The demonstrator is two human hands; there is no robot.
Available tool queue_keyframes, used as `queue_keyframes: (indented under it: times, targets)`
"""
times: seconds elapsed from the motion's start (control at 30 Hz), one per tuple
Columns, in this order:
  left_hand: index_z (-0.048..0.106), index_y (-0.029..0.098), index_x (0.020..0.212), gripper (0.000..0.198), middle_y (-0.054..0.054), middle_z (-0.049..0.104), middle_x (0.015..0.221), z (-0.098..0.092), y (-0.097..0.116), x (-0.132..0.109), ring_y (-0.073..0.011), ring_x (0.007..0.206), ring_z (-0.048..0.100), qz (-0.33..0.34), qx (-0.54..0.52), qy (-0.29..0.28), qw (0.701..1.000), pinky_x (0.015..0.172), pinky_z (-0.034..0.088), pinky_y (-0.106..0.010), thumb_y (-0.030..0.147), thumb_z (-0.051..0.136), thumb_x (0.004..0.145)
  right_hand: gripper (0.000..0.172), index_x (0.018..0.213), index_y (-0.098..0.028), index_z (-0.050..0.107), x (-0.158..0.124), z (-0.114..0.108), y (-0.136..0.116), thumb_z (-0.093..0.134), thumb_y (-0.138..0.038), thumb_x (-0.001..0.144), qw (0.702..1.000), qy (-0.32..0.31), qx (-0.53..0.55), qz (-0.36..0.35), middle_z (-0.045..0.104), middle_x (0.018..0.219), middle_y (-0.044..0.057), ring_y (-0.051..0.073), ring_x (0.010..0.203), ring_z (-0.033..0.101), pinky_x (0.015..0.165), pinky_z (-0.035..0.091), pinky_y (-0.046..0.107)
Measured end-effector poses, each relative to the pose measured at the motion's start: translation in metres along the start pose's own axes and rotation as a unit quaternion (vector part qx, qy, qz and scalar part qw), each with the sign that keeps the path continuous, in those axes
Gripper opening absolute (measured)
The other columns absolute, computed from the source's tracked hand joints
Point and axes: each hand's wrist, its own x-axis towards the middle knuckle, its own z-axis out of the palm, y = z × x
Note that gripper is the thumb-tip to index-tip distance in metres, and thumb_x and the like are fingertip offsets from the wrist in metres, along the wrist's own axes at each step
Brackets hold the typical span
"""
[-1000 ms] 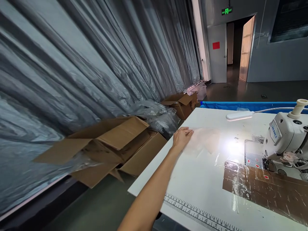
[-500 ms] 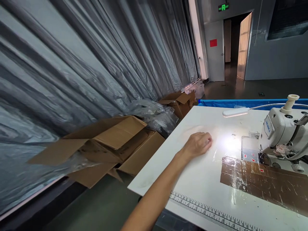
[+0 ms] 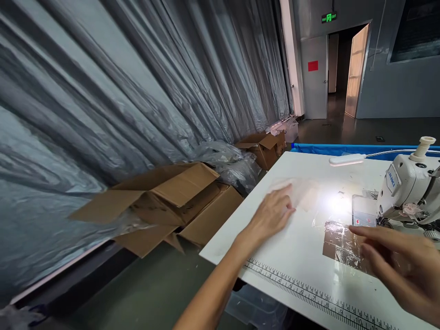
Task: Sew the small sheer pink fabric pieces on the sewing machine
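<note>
My left hand (image 3: 271, 213) rests over the white tabletop (image 3: 302, 247), index finger stretched forward and the other fingers bent. Close to its fingertips lies a faint, pale see-through piece (image 3: 307, 195), hard to tell from the table. My right hand (image 3: 402, 261) has come in from the right, its index finger pointing left and its thumb apart below; nothing shows in it. It hovers in front of a brown tape-covered cardboard strip (image 3: 338, 243). Behind that hand stands a white sewing machine (image 3: 400, 183), its needle area partly hidden.
A lamp (image 3: 347, 159) on a bendy neck reaches over the table's back. A printed ruler (image 3: 309, 293) runs along the front edge. Open cardboard boxes (image 3: 185, 188) and plastic bags (image 3: 237, 169) lie left of the table, below a silvery curtain (image 3: 154, 91).
My right hand has entered from the right, covering part of the cardboard strip. My left hand has loosened from a closed shape and extended its index finger. The view has shifted slightly left.
</note>
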Motion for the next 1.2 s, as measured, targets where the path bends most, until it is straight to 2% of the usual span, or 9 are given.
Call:
queue_keyframes:
  times: [0.13,0.27,0.47,0.63,0.77,0.87,0.97,1.07,1.2]
  targets:
    - [0.058,0.017,0.087,0.017,-0.008,0.072,0.086,0.025,0.046,-0.008,-0.0214,0.078,0.069,0.133,-0.106,-0.091,0.981,0.074,0.057,-0.038,0.012,0.043,0.093,0.052,0.145,-0.025,0.046,0.019,0.018,0.004,0.053,-0.032,0.093,0.993,-0.11,0.012,-0.039,0.06,0.132,0.015,0.03,0.112,0.065,0.087,0.062,0.044]
    - [0.058,0.017,0.09,0.011,-0.006,0.071,0.085,0.036,0.094,-0.022,-0.0172,0.076,0.068,0.2,-0.246,-0.152,0.936,0.067,0.054,-0.026,0.009,0.051,0.086,0.089,0.157,-0.028,0.023,-0.009,0.028,0.018,0.068,-0.029,0.08,0.976,-0.21,0.031,-0.047,0.04,0.153,0.014,0.035,0.138,0.043,0.106,0.049,0.052]
    - [0.058,0.018,0.092,0.016,-0.003,0.069,0.083,0.013,0.121,-0.025,-0.0127,0.071,0.063,0.094,-0.449,-0.174,0.871,0.065,0.052,-0.023,0.023,0.069,0.081,0.046,0.129,-0.036,0.062,-0.071,0.014,0.037,0.066,-0.043,0.084,0.912,-0.297,0.186,0.213,0.073,0.106,0.007,0.028,0.091,0.072,0.079,0.062,0.041]
    - [0.055,0.02,0.102,0.028,-0.002,0.067,0.088,0.026,0.112,0.002,-0.0133,0.076,0.064,-0.036,-0.503,-0.179,0.845,0.07,0.053,-0.027,0.019,0.065,0.076,0.055,0.119,-0.021,0.064,-0.06,-0.019,0.049,0.069,-0.058,0.079,0.786,-0.309,0.384,0.371,0.071,0.083,0.006,0.019,0.064,0.068,0.049,0.052,0.026]
    - [0.053,0.019,0.113,0.036,-0.003,0.071,0.094,0.057,0.107,0.033,-0.0126,0.066,0.063,-0.071,-0.471,-0.23,0.849,0.063,0.052,-0.027,0.019,0.062,0.077,0.036,0.098,-0.018,0.066,-0.034,-0.033,0.07,0.072,-0.046,0.076,0.845,-0.21,0.288,0.399,0.069,0.072,0.002,0.017,0.064,0.064,0.051,0.048,0.026]
    - [0.056,0.02,0.114,0.033,-0.001,0.07,0.084,0.071,0.103,0.048,-0.014,0.06,0.063,-0.062,-0.391,-0.215,0.893,0.058,0.052,-0.028,0.026,0.061,0.082,0.018,0.093,-0.016,0.064,-0.029,-0.034,0.082,0.065,-0.028,0.079,0.879,-0.185,0.191,0.395,0.068,0.065,0.001,0.018,0.064,0.064,0.058,0.049,0.029]
    - [0.06,0.02,0.114,0.029,-0.007,0.069,0.099,0.077,0.095,0.052,-0.0196,0.08,0.067,0.02,-0.281,-0.082,0.956,0.068,0.056,-0.033,0.028,0.059,0.086,0.02,0.1,-0.017,0.064,-0.03,-0.036,0.088,0.059,-0.021,0.081,0.892,-0.183,0.134,0.392,0.068,0.063,0.0,0.02,0.066,0.066,0.06,0.048,0.029]
    - [0.063,0.019,0.11,0.021,-0.013,0.065,0.115,0.08,0.088,0.051,-0.0249,0.1,0.064,0.133,-0.203,0.039,0.969,0.078,0.056,-0.041,0.025,0.055,0.091,0.023,0.104,-0.018,0.063,-0.033,-0.042,0.091,0.06,-0.027,0.084,0.893,-0.176,0.101,0.402,0.069,0.069,0.002,0.021,0.069,0.066,0.057,0.048,0.03]
    - [0.065,0.019,0.111,0.02,-0.01,0.069,0.107,0.078,0.093,0.045,-0.0207,0.093,0.066,0.26,-0.231,0.004,0.938,0.078,0.057,-0.039,0.026,0.054,0.096,0.025,0.098,-0.02,0.064,-0.037,-0.048,0.09,0.068,-0.037,0.08,0.894,-0.175,0.056,0.409,0.066,0.068,0.001,0.02,0.065,0.062,0.051,0.043,0.028]
